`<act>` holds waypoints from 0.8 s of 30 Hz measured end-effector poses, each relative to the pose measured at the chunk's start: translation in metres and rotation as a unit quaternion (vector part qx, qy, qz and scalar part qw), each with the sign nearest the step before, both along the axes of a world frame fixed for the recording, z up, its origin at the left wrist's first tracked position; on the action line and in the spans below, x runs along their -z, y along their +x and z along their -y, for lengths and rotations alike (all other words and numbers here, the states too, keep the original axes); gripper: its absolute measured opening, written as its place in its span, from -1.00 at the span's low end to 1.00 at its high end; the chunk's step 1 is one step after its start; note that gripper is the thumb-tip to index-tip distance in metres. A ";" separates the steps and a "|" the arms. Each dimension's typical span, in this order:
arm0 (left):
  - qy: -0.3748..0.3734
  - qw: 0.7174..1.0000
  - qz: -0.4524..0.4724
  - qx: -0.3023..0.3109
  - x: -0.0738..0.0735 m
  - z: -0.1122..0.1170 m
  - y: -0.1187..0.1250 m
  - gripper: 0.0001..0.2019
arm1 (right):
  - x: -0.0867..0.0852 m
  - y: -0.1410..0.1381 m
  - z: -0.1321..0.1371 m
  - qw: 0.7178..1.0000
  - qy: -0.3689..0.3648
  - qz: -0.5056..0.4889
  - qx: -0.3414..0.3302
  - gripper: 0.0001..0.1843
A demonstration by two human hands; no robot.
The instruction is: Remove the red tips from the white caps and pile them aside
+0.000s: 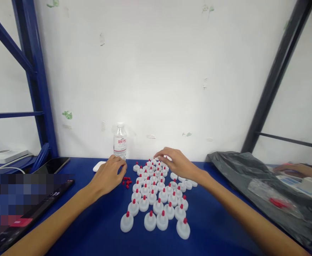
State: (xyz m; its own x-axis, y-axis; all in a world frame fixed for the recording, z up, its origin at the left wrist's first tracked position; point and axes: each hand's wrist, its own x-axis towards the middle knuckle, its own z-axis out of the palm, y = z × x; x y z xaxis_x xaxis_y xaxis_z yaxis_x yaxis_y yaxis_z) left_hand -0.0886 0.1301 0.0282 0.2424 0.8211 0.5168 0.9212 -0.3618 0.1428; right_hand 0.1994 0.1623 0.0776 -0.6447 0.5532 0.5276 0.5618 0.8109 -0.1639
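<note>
Many white, round nozzle lids with small red tip caps (pixel 153 197) stand upright in loose rows on the blue table. My right hand (pixel 175 161) reaches to the back of the group, thumb and index finger pinched together at the red tip of a lid there. Several white lids without visible red tips (pixel 189 184) lie below the right wrist. On the left side, my left hand (pixel 110 173) is curled with thumb and index finger meeting; whatever is between them cannot be made out. Just beside its thumb lies a small pile of loose red tip caps (pixel 127 182).
A water bottle (pixel 120 142) stands against the wall, with a white rounded case (pixel 98 166) near it. A phone (pixel 52 165) and a dark tablet (pixel 36 209) lie left. At right, a grey plastic bag (pixel 238 177) carries a clear packet with red pieces (pixel 278 202).
</note>
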 end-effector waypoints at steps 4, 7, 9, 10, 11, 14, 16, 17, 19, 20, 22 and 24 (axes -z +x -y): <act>0.005 1.000 0.001 0.010 0.002 -0.004 0.003 -0.68 | 0.019 0.035 -0.004 0.992 -0.028 -0.105 0.066 -0.87; 0.012 1.000 0.004 0.004 0.003 -0.005 0.002 -0.69 | 0.034 0.045 -0.009 0.990 -0.077 -0.100 0.064 -0.86; 0.018 1.000 0.005 0.003 0.004 -0.004 0.001 -0.69 | 0.041 0.044 -0.012 0.991 -0.093 -0.085 0.051 -0.82; 0.020 1.000 0.006 0.004 0.004 -0.004 0.000 -0.69 | 0.044 0.043 -0.014 0.991 -0.098 -0.077 0.045 -0.81; 0.022 1.000 0.007 0.006 0.004 -0.004 0.000 -0.69 | 0.047 0.042 -0.014 0.992 -0.101 -0.071 0.040 -0.79; 0.022 1.000 0.008 0.012 0.005 -0.004 0.001 -0.68 | 0.053 0.038 -0.016 0.992 -0.109 -0.052 0.028 -0.78; 0.019 1.000 0.008 0.014 0.006 -0.004 0.002 -0.68 | 0.056 0.038 -0.016 0.993 -0.109 -0.043 0.026 -0.77; 0.018 1.000 0.009 0.015 0.007 -0.004 0.002 -0.68 | 0.056 0.038 -0.016 0.993 -0.108 -0.039 0.025 -0.76; 0.016 1.000 0.009 0.016 0.007 -0.005 0.002 -0.69 | 0.054 0.039 -0.014 0.994 -0.104 -0.035 0.024 -0.73; 0.016 1.000 0.009 0.015 0.007 -0.005 0.002 -0.69 | 0.052 0.040 -0.013 0.994 -0.099 -0.035 0.025 -0.72; 0.015 1.000 0.010 0.015 0.007 -0.005 0.001 -0.69 | 0.045 0.043 -0.011 0.994 -0.093 -0.034 0.035 -0.69; 0.016 1.000 0.011 0.015 0.007 -0.005 0.001 -0.69 | 0.036 0.047 -0.009 0.991 -0.122 -0.027 0.050 -0.64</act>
